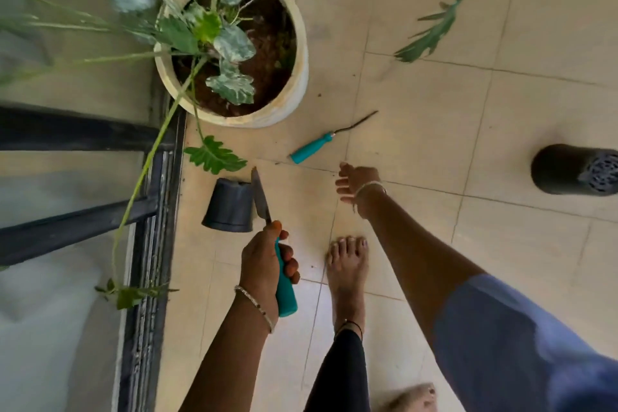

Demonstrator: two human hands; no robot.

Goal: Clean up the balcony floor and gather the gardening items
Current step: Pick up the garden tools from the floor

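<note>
Cleanup on beige balcony tiles (434,110): the left hand (267,264) is clasping a teal-handled metal trowel (260,197), blade up, seemingly already gathered; the right hand (357,184), fingers spread and empty, is hovering near a teal-handled hooked weeder (311,147) lying beside the cream round planter (301,77), probably next.

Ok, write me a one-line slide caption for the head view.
Left hand grips a trowel; the open right hand stretches toward a second teal-handled tool lying on the balcony floor.
</note>
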